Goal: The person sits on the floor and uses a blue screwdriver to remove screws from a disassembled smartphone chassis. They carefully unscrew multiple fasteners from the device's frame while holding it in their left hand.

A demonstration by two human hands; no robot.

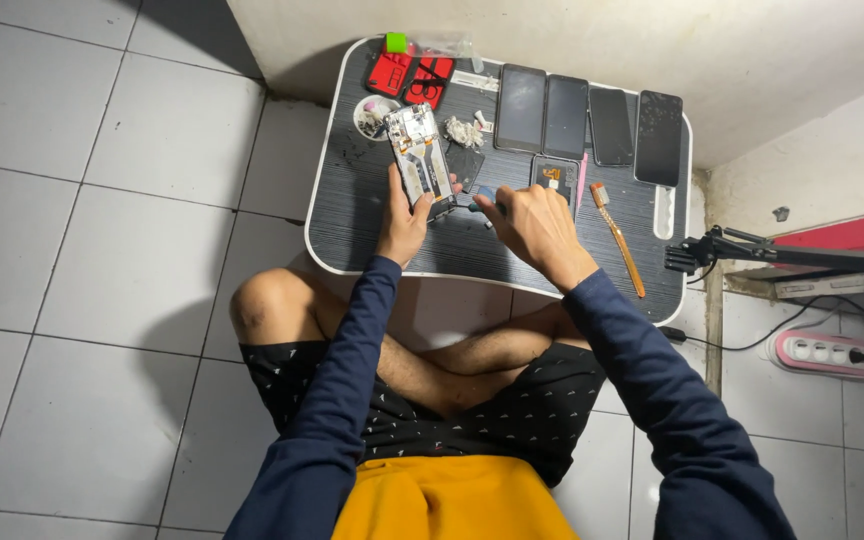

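Observation:
My left hand (pixel 404 222) grips the lower end of an opened phone (pixel 419 157) with its back cover off and its inner parts showing, tilted up over the dark lap table (pixel 352 215). My right hand (pixel 535 222) rests on the table just right of the phone, fingers curled around a small dark tool (pixel 483 203) whose tip points toward the phone. Both arms wear dark blue sleeves.
Several dark phones (pixel 565 115) lie in a row along the table's far edge. Two red cases (pixel 410 75), a small round dish (pixel 372 113), a pink pen (pixel 582 178) and a wooden-handled brush (pixel 618 238) also lie there. A black stand (pixel 792 255) and a power strip (pixel 827 352) are at right.

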